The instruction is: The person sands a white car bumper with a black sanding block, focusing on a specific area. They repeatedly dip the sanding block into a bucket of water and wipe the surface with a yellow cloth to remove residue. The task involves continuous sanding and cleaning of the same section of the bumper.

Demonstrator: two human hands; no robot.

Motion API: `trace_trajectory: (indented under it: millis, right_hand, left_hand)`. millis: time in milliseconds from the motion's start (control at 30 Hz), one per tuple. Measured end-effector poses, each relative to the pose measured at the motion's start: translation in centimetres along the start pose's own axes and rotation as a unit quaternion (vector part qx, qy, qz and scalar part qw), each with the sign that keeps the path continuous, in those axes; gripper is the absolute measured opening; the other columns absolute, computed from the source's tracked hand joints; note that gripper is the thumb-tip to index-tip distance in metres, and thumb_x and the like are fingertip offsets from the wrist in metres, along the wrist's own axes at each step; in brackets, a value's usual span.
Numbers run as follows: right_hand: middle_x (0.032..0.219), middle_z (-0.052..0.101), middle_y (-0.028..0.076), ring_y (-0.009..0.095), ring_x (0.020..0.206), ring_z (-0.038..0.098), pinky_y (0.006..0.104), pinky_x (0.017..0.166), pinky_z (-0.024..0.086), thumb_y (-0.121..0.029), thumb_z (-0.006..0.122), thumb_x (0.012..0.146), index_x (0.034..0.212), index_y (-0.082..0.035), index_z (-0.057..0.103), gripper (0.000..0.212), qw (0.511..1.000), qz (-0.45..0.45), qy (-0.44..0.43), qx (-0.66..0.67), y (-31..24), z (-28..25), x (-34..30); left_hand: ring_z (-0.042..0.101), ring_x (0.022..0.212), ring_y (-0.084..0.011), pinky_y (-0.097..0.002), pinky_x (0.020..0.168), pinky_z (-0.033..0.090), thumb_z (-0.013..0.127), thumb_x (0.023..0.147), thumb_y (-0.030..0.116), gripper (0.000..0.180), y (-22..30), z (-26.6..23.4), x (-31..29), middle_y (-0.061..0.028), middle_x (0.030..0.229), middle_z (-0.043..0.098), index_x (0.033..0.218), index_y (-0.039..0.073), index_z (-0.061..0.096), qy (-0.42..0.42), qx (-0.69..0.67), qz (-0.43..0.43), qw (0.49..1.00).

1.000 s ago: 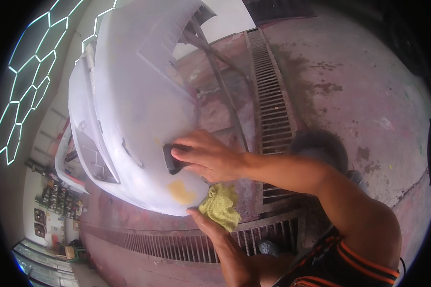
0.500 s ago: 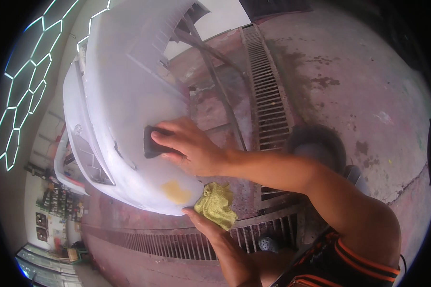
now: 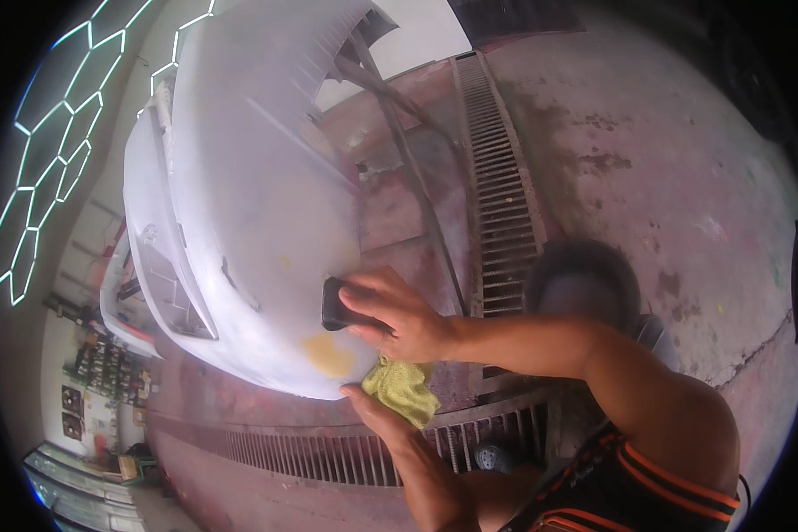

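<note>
A car bumper (image 3: 257,168) in pale grey primer fills the left and middle of the view, with a yellowish filler patch (image 3: 330,355) near its lower edge. My right hand (image 3: 401,315) is closed around a dark sanding block (image 3: 332,304), held against the bumper just above that patch. Down at the bumper's lower corner, my left hand (image 3: 377,412) grips a yellow-green cloth (image 3: 401,390); its thumb touches the bumper edge. The cloth and bumper hide most of the left fingers.
Metal stand bars (image 3: 408,151) run behind the bumper. Floor drain grates lie beyond (image 3: 498,177) and below (image 3: 310,454). A dark round stool (image 3: 585,279) stands beside my right forearm. Another bumper (image 3: 120,310) and a stocked wall rack (image 3: 106,368) are at left.
My right hand has slid the sanding block down and to the right along the bumper, closer to the filler patch and cloth. My left hand stays at the bumper's corner.
</note>
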State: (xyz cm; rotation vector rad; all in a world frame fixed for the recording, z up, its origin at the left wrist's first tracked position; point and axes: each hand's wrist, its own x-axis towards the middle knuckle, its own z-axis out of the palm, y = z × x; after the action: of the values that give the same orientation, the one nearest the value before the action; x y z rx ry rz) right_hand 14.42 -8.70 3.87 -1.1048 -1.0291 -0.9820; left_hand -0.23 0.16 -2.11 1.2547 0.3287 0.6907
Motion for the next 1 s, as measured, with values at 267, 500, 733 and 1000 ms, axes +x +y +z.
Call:
trace_trajectory:
  millis: [267,500,733,1000]
  right_hand:
    - [0.136,0.057,0.019,0.038,0.120,0.057,0.0475,0.102,0.049,-0.001,0.082,0.086,0.150,-0.009,0.058,0.069,0.999,0.026,0.017,-0.013,0.1,1.1,4.0]
    - [0.132,0.058,0.017,0.037,0.119,0.056,0.0456,0.103,0.050,0.001,0.082,0.086,0.150,-0.008,0.058,0.069,0.997,0.020,0.074,-0.012,1.1,2.0,6.9]
    - [0.130,0.058,0.018,0.037,0.118,0.056,0.0457,0.103,0.050,0.001,0.082,0.085,0.147,-0.006,0.061,0.065,0.998,0.016,0.053,-0.018,1.5,0.7,5.6]
    - [0.127,0.059,0.016,0.037,0.115,0.057,0.0457,0.101,0.050,0.001,0.081,0.086,0.145,-0.007,0.063,0.062,0.997,0.030,0.066,-0.028,0.9,1.3,6.1]
  left_hand:
    - [0.052,0.142,-0.0338,-0.0455,0.116,0.047,0.034,0.111,0.067,0.090,0.2,0.3,-0.4,-0.0217,0.161,0.041,0.165,-0.005,0.025,-0.006,-0.033,-0.010,0.999]
    - [0.053,0.141,-0.0347,-0.0459,0.115,0.049,0.037,0.110,0.068,0.091,-0.4,-0.7,-0.3,-0.0216,0.161,0.042,0.164,-0.004,0.025,0.007,0.012,-0.010,1.000]
    - [0.052,0.142,-0.0345,-0.0460,0.115,0.049,0.036,0.110,0.068,0.090,-0.3,0.4,0.1,-0.0219,0.160,0.042,0.164,-0.003,0.026,-0.013,-0.015,0.000,1.000]
    - [0.051,0.142,-0.0347,-0.0458,0.116,0.048,0.035,0.110,0.068,0.091,1.0,1.0,-0.9,-0.0222,0.161,0.041,0.165,-0.004,0.024,-0.013,-0.024,-0.026,0.999]
